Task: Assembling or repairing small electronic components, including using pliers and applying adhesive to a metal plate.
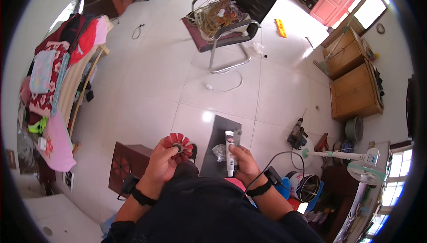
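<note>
My left hand [161,165] is closed on a red round disc [183,143] with radial slots and a metal hub, the thumb lying over the hub. My right hand [243,162] grips a white squeeze tube [230,154] with dark printing, held upright with the thumb across it. A small grey piece shows behind the tube's upper end; I cannot tell what it is. Below the right hand lies a dark grey flat sheet [217,132], with a crumpled clear plastic wrapper [219,152] showing beside the tube.
A dark red box [133,162] stands left of my left hand. Ahead is an office chair [255,3] heaped with tangled cables [218,14]. A power drill [296,132], a paint bucket [307,185] and a white fan [364,165] are at right. Clothes [53,74] hang at left.
</note>
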Motion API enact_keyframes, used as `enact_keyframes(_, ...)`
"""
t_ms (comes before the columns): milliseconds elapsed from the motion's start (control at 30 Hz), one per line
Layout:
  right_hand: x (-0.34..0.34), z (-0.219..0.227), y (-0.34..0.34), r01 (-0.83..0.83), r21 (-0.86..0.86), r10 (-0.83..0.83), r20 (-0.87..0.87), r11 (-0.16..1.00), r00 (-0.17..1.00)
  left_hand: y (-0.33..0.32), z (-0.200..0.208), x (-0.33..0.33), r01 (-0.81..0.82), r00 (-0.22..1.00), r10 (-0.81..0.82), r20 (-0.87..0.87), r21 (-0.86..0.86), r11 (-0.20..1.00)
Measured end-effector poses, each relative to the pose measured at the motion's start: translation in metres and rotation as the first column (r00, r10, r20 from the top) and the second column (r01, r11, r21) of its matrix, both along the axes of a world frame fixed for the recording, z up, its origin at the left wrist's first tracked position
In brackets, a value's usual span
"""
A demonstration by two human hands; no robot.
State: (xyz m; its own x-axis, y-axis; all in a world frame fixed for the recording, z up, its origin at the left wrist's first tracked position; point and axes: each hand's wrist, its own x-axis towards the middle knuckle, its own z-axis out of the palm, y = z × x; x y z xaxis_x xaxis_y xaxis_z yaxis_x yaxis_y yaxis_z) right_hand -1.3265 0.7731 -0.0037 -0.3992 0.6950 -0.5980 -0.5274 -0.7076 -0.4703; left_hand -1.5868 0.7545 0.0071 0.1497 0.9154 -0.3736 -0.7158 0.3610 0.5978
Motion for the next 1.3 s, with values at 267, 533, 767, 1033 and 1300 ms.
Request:
enact_keyframes(267, 0.065, 0.004, 0.069, 0.381, 0.040, -0.379, -0.041, 0.924, 0.924, 0.154, -0.015, 0.078, 0.443, 0.866, -0.476, -0.155, -0.205, 0.873)
enact_keyframes(533, 0.185, -0.011, 0.160, 0.578, 0.055, -0.574, -0.076, 0.814, 0.815, 0.301, -0.050, 0.226, 0.871, 0.449, -0.879, -0.161, -0.140, 0.471)
enact_keyframes(767, 0.320, -0.010, 0.282, 0.543, 0.139, -0.536, -0.086, 0.828, 0.840, 0.436, -0.024, 0.378, 0.960, 0.243, -0.966, -0.091, -0.120, 0.253)
enact_keyframes(1033, 0.443, -0.009, 0.431, 0.662, 0.052, -0.644, -0.189, 0.748, 0.741, 0.604, -0.025, 0.525, 0.988, 0.154, -0.980, -0.128, 0.024, 0.152)
enact_keyframes(1300, 0.577, -0.002, 0.607, 0.686, 0.145, -0.672, -0.139, 0.713, 0.727, 0.791, -0.016, 0.680, 0.996, 0.080, -0.964, -0.253, 0.063, 0.066)
